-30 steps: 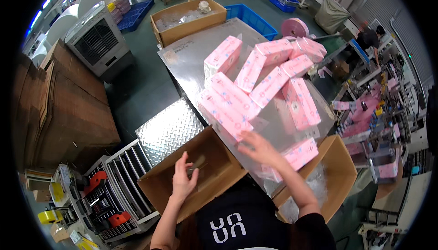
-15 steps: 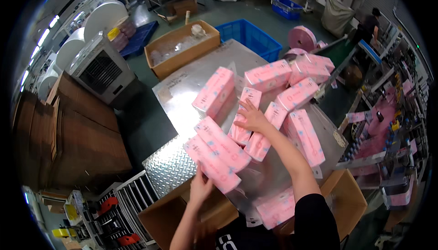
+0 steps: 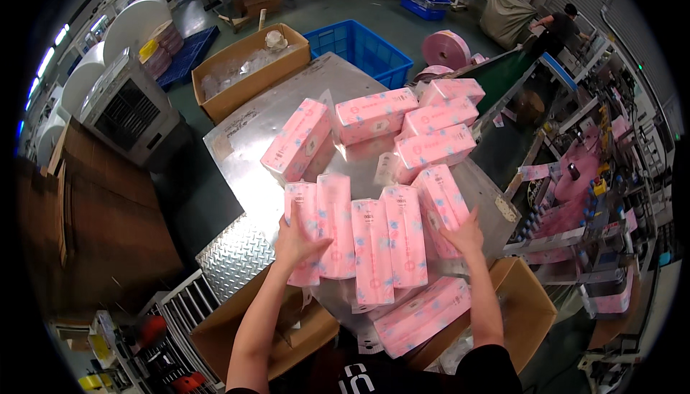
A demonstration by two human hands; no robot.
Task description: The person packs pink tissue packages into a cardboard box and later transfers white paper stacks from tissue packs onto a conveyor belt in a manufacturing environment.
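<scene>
Far left: a grey box-shaped fan unit [image 3: 129, 110] stands on the floor, with white rolls [image 3: 140, 24] behind it and flat brown cardboard [image 3: 93, 214] in front. Next comes an open cardboard box [image 3: 248, 71] lined with clear film, beside a blue plastic crate [image 3: 363, 49].

Centre: a steel table [image 3: 244, 135] carries pink rectangular packs with a pale blue and white print. Five of them lie side by side as a row of pink packs [image 3: 374, 239], long edges touching, at the table's near edge. The left hand [image 3: 296, 239] presses flat against the leftmost pack of the row, fingers spread and extended, not clenched. The right hand [image 3: 466, 234] lies open against the rightmost pack, fingers likewise extended; the two hands bracket the row between them. Further back, loose pink packs [image 3: 374, 114] lie at mixed angles. One more pink pack [image 3: 424, 315] lies below the row, near the person's chest.

Below: open cartons [image 3: 525, 308] flank the person.

Right: a pink film roll [image 3: 447, 48], a green conveyor [image 3: 503, 78], and another person [image 3: 557, 28] bent over machinery.
</scene>
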